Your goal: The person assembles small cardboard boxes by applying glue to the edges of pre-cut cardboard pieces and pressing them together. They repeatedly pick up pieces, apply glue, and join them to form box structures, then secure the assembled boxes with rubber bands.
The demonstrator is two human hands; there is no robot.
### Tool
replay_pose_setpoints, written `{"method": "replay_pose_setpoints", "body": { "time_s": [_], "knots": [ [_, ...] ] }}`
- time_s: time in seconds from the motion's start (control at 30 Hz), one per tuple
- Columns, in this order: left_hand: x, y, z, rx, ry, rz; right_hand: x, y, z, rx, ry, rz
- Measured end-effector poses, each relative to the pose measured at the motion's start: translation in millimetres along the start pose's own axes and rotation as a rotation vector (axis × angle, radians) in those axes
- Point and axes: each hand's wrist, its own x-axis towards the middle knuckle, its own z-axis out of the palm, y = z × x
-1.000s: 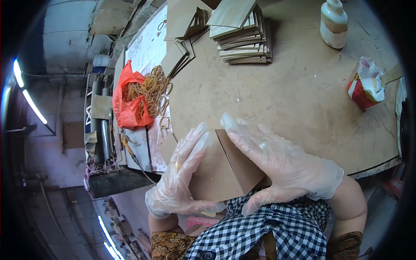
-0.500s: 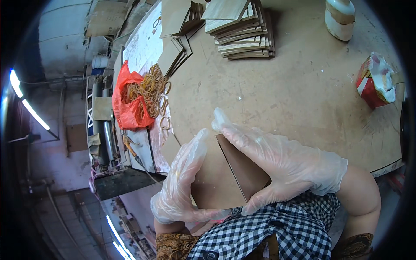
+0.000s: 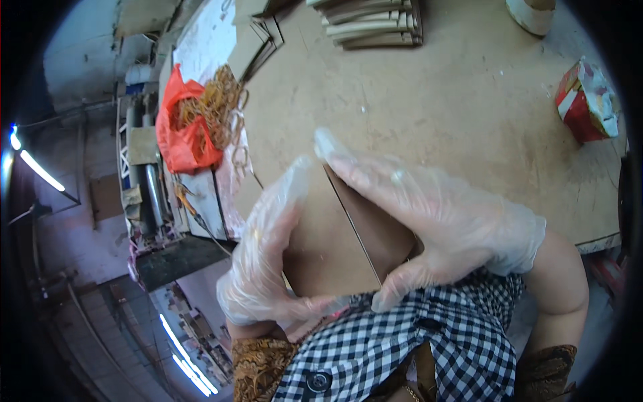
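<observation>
Between my two hands is a brown folded board (image 3: 326, 234), its two flat panels meeting along a straight slanting seam. My left hand (image 3: 258, 251), in a thin clear plastic glove, wraps the left panel, thumb at the near edge and fingers along the far side. On the right, my gloved right hand (image 3: 445, 218) clasps the darker panel in the same way, fingertips at the seam's far end and thumb at its near end. The board is held tilted close to my checked apron (image 3: 395, 328), by the table's near edge. Its underside is hidden.
Rubber bands (image 3: 218, 107) spill from a red plastic bag (image 3: 177, 144) at the table's left. Thin boards (image 3: 375, 27) are stacked at the far side, with angled pieces (image 3: 258, 50) beside them. A torn red carton (image 3: 586, 107) and a pale container (image 3: 532, 17) stand right.
The view has shifted, so the table things sit higher in the picture. Both hands still clasp the folded board, which appears slightly higher and more tilted.
</observation>
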Motion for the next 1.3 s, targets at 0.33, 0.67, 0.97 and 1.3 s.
{"method": "replay_pose_setpoints", "body": {
  "time_s": [0.33, 0.67, 0.97, 1.3],
  "knots": [
    [3.0, -1.6, -4.1, 0.000, -0.063, 0.008, 4.2, -2.4, -7.3, -0.142, -0.056, 0.004],
    [12.5, 0.5, -10.0, 0.147, -0.102, 0.142, 16.6, -12.4, -18.1, -0.155, -0.114, 0.059],
    [13.5, -1.3, -11.1, 0.099, -0.111, 0.142, 23.3, -16.4, -19.1, -0.119, -0.141, 0.103],
    [20.4, 4.8, -17.0, 0.180, -0.178, 0.153, 18.7, -5.9, -13.1, -0.091, -0.084, 0.026]
  ]
}}
